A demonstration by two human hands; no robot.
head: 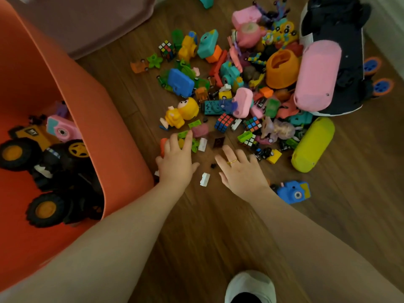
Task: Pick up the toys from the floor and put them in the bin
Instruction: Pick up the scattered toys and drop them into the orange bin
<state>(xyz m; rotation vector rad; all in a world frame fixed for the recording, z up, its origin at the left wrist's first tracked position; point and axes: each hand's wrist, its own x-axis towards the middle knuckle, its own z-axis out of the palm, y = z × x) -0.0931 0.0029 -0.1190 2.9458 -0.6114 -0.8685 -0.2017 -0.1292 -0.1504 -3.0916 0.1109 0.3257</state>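
From the head view, we look down at a wooden floor [207, 226] with the orange bin [91, 119] at our left, tipped so its mouth faces us. It already holds toy trucks [50, 158] and a pink toy camera [62, 129], which suggests the task is only partly done.

The pile of toys [240, 84] spreads across the floor ahead, well apart from the bin's mouth but within reach, so both arms stretch forward at once.

Our left hand [177, 160] lies palm down at the pile's near edge, fingers spread and curling over green bricks [185, 136], probably to rake several small pieces together; whether it actually grips any yet we cannot tell, since the hand hides what is beneath.

Our right hand [240, 171], wearing a ring [232, 161], lies open and flat with fingers loosely spread, holding nothing that we can see. A white brick [204, 179] lies on the bare floor between the two hands, and a blue toy camera [294, 192] sits just beside the right wrist.
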